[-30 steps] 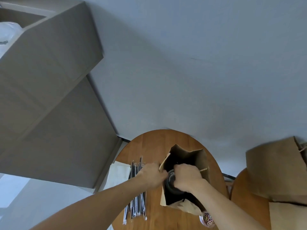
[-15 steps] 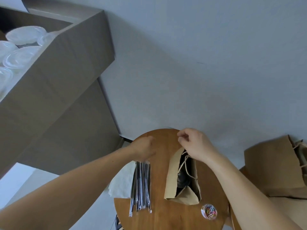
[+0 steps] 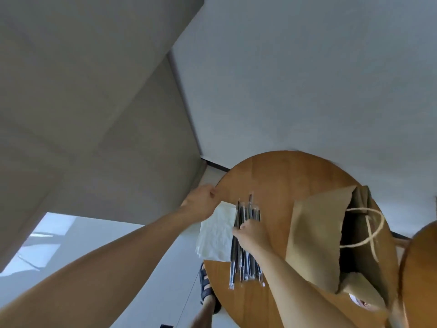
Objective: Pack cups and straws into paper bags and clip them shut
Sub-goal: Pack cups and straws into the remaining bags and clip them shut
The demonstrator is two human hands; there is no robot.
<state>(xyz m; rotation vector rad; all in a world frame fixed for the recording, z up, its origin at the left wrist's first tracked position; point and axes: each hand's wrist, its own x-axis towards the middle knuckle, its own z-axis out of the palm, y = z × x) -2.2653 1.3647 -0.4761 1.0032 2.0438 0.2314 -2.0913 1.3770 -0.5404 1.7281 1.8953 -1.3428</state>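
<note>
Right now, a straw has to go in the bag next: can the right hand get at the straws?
Probably yes: the right hand rests on the straws, and nothing lies over them.

Round wooden table (image 3: 279, 176): white napkins (image 3: 216, 233) at left edge, wrapped straws (image 3: 246, 263) just beside, open paper bag (image 3: 312, 223) right.

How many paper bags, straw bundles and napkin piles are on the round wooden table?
paper bag: 1
straw bundle: 1 (single straws too tightly packed to count)
napkin pile: 1
Total: 3
</note>
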